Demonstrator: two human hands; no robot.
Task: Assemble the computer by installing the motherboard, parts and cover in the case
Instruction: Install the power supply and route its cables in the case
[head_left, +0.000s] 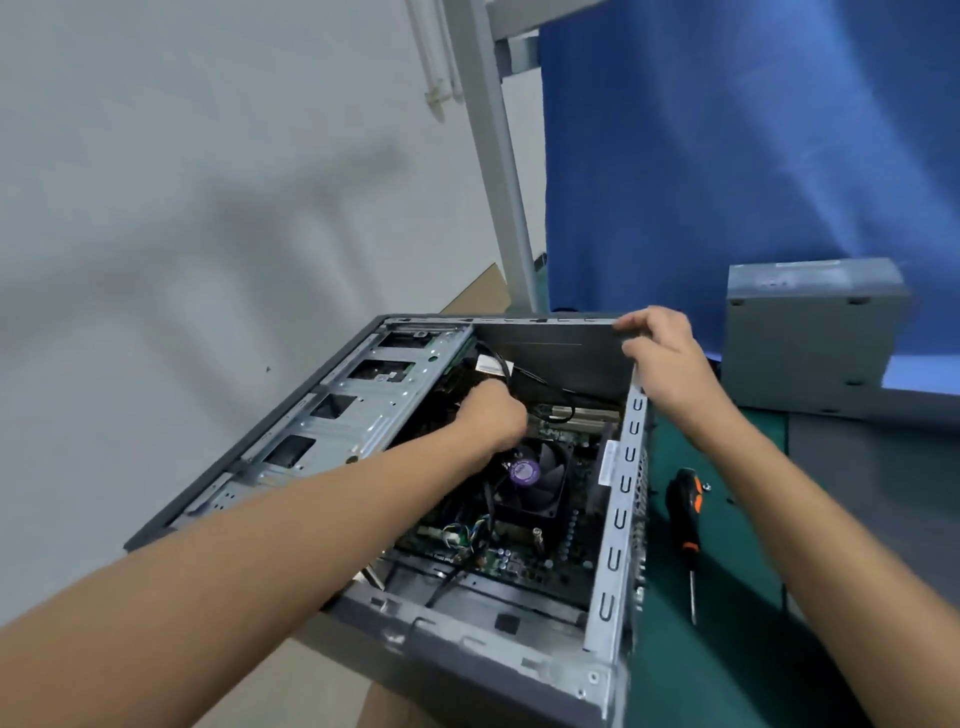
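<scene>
So the left hand (493, 415) is down inside the case (467, 670), knuckles up, fingers curled in among the black cables (543, 382) at the far end of the motherboard (566, 545). The fingertips are hidden, so I honestly can't tell if it's got hold of a plug or is just feeling around. The right hand (667, 353) is clamped over the far right corner of the case rim, steadying it.

The board looks seated already, cooler fan (535, 478) with the purple sticker sitting mid-board and the drive cage (363, 400) along the left wall. My guess is this is the cable hookup stage.

Tips for this bit:
- Keep that right-hand brace on, since the case sits tilted at the desk (737, 597) edge.
- Line the connector up by its key before pushing, and push straight.
- Route slack away from the fan blades.

The screwdriver (685, 514) is lying just right of the case, and a grey metal box (810, 332) stands farther back.
</scene>
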